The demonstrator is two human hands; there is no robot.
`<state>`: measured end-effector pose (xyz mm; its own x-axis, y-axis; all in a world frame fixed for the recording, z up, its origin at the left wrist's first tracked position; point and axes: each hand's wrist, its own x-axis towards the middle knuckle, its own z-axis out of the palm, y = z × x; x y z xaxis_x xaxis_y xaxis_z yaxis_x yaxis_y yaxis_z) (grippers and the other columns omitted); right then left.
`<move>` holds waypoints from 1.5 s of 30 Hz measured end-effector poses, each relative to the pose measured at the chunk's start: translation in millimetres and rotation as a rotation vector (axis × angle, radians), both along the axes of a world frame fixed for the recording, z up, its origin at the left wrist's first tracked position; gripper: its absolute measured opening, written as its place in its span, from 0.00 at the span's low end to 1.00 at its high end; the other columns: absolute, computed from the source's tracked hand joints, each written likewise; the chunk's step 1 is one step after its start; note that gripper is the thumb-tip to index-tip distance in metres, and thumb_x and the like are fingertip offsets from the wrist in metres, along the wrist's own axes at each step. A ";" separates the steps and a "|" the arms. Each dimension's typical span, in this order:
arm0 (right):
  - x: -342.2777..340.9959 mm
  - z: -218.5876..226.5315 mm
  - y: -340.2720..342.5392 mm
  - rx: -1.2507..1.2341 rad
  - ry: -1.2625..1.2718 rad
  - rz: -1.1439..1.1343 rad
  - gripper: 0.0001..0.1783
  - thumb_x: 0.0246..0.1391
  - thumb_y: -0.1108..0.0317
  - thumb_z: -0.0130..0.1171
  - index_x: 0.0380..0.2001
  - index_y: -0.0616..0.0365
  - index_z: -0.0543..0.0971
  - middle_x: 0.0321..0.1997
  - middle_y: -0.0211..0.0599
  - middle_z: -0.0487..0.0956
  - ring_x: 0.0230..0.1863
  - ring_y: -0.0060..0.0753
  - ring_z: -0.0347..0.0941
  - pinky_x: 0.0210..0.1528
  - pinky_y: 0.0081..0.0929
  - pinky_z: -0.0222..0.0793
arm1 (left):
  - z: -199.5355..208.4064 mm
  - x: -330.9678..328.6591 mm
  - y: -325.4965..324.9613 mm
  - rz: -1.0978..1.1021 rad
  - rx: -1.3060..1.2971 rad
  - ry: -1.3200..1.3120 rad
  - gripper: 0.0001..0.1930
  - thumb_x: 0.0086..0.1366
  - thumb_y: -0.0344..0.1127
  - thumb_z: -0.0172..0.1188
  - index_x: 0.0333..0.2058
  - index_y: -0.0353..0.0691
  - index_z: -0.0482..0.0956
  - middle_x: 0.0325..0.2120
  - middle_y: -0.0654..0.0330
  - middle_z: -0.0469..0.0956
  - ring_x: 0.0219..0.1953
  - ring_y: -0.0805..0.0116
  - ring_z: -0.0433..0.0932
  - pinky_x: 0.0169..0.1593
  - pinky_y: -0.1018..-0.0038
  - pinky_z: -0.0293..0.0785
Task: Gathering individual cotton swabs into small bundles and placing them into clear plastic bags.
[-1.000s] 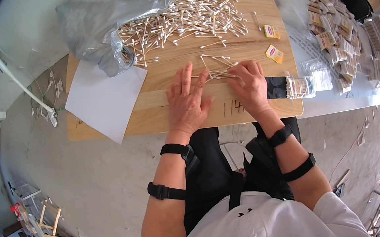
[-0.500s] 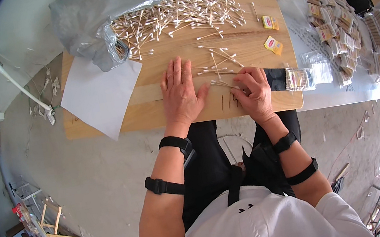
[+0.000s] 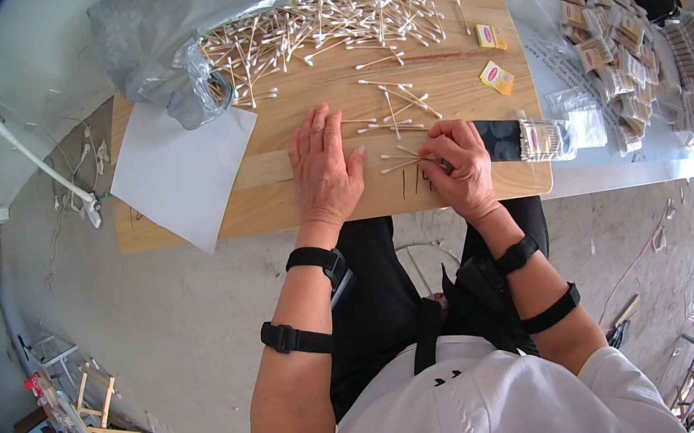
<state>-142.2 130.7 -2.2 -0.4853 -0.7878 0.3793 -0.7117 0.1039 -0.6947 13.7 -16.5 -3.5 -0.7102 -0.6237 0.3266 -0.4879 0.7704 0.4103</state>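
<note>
Cotton swabs (image 3: 408,158), a small bunch, protrude toward nine o'clock from the right hand (image 3: 457,163); I see its thumb and fingertips pinched on them. Left hand (image 3: 324,170), at nine o'clock of it, lies palm-down, fingers together, thumb spread; I cannot tell whether it covers anything. Loose swabs (image 3: 392,113) lie at eleven o'clock on the wooden table (image 3: 273,215). I judge sticks light, stiff, snappable; tips soft. Grip mid-shaft.

Lists one left hand (image 3: 322,166), one right hand (image 3: 460,168), four black arm straps (image 3: 298,338), one white paper sheet (image 3: 187,174), two yellow-and-white cards (image 3: 496,78), one grey plastic bag (image 3: 162,41), cotton swabs (image 3: 333,21) beyond counting.
</note>
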 end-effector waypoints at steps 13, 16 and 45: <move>0.3 1.1 -17.0 0.027 -0.020 -0.148 0.16 0.40 0.70 0.64 0.37 0.56 0.80 0.39 0.38 0.74 0.43 0.45 0.71 0.44 0.38 0.70 | 1.7 0.4 0.0 -0.003 -0.026 -0.004 0.28 0.58 0.33 0.59 0.58 0.40 0.67 0.60 0.53 0.65 0.64 0.53 0.60 0.66 0.57 0.53; 1.4 1.3 -21.4 0.027 -0.009 -0.155 0.12 0.41 0.70 0.64 0.34 0.55 0.80 0.37 0.37 0.73 0.42 0.44 0.72 0.43 0.37 0.70 | 1.7 0.1 0.5 0.004 -0.024 -0.008 0.27 0.57 0.32 0.59 0.57 0.39 0.67 0.60 0.53 0.65 0.64 0.53 0.60 0.66 0.57 0.53; 14.0 -1.7 -37.7 0.042 0.122 -0.165 0.09 0.39 0.68 0.65 0.27 0.54 0.77 0.33 0.35 0.73 0.38 0.44 0.70 0.41 0.39 0.64 | 2.3 1.5 0.4 0.033 -0.042 0.079 0.22 0.53 0.25 0.59 0.49 0.37 0.72 0.52 0.55 0.71 0.58 0.57 0.66 0.63 0.61 0.57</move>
<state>-128.2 93.0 -3.9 -0.5616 -0.7178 0.4114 -0.7612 0.2534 -0.5969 15.2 -16.1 -1.2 -0.6606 -0.6307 0.4073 -0.4803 0.7720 0.4164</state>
